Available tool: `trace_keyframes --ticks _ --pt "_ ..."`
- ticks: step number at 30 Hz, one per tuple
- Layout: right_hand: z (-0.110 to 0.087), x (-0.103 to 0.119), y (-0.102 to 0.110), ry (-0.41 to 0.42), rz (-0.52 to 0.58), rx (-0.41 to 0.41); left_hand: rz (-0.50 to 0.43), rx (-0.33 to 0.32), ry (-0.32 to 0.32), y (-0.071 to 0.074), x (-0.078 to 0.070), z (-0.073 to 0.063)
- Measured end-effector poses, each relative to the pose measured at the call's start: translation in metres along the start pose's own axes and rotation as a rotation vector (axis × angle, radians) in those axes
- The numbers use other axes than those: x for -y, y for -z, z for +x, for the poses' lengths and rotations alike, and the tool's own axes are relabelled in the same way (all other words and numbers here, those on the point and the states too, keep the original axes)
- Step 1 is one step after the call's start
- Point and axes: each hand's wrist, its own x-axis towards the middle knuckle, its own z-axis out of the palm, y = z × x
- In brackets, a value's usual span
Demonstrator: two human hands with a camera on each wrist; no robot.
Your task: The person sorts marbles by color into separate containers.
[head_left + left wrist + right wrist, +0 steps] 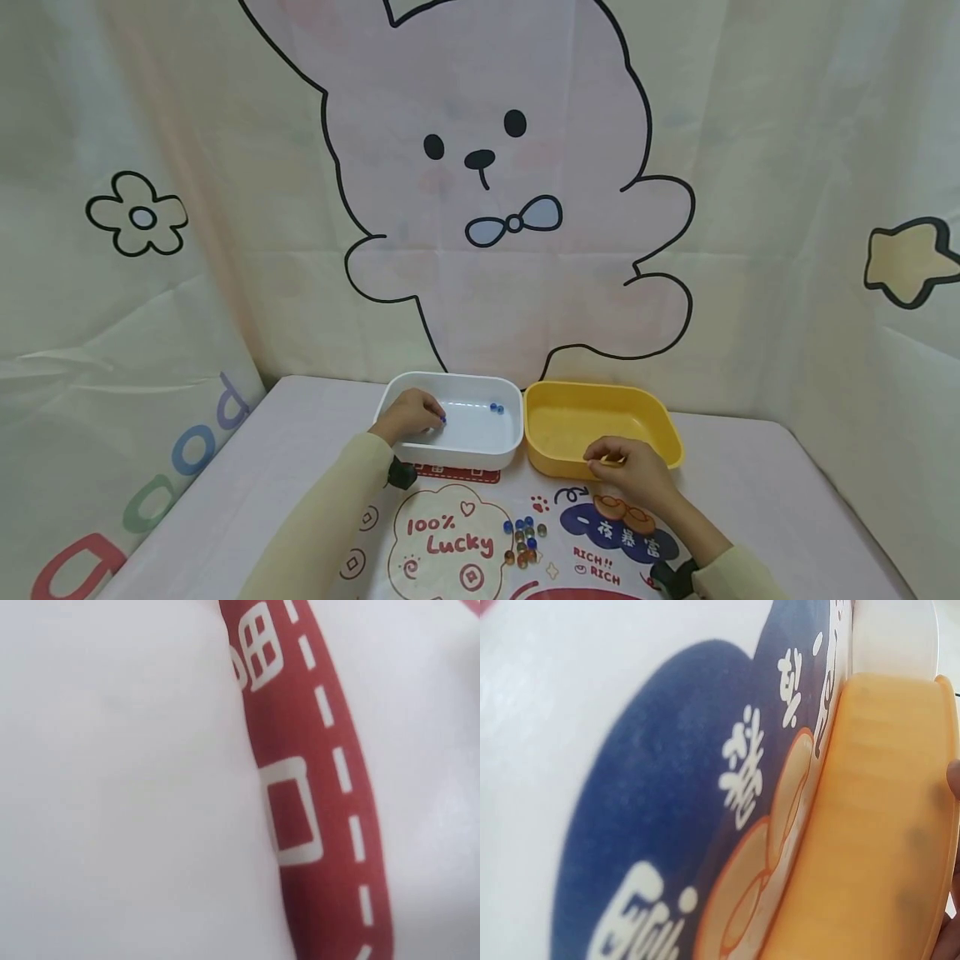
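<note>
In the head view my left hand (pixel 411 415) reaches over the left side of a white tray (pixel 457 458) and pinches a blue marble (pixel 443 420) just above its floor. Two more blue marbles (pixel 497 408) lie in that tray toward the right. My right hand (pixel 630 468) is at the near rim of a yellow tray (pixel 540 457), fingers bent inward over it; I cannot tell whether they hold anything. In the right wrist view, parts of fingers (pixel 954 778) show past the rim of the yellow tray, with dark shadows through its wall.
Blue, amber and greenish marbles (pixel 525 542) sit grouped on the printed mat (pixel 450 575) in front of the trays. The trays stand side by side near the table's back edge. Behind hangs a curtain (pixel 750 333) with a cartoon animal.
</note>
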Motion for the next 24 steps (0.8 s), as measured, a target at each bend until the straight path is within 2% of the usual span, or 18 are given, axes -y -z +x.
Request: trace_keyframes --ticks 8,13,16,20,24 --pt "0.002 -0.001 0.000 0.014 -0.011 0.001 0.025 0.008 -0.003 -0.001 0.002 0.001" --pt "0.002 -0.002 -0.001 0.006 -0.010 0.004 0.053 0.003 -0.002 0.004 -0.003 -0.004" --pt "0.002 -0.002 -0.001 0.006 -0.010 0.003 0.097 0.002 -0.028 0.009 -0.007 -0.008" --pt "0.002 -0.003 -0.001 0.015 -0.008 0.002 0.169 -0.010 -0.093 0.017 -0.015 -0.014" --pt "0.002 -0.005 -0.002 0.022 -0.009 -0.002 0.190 -0.038 -0.134 0.022 -0.022 -0.021"
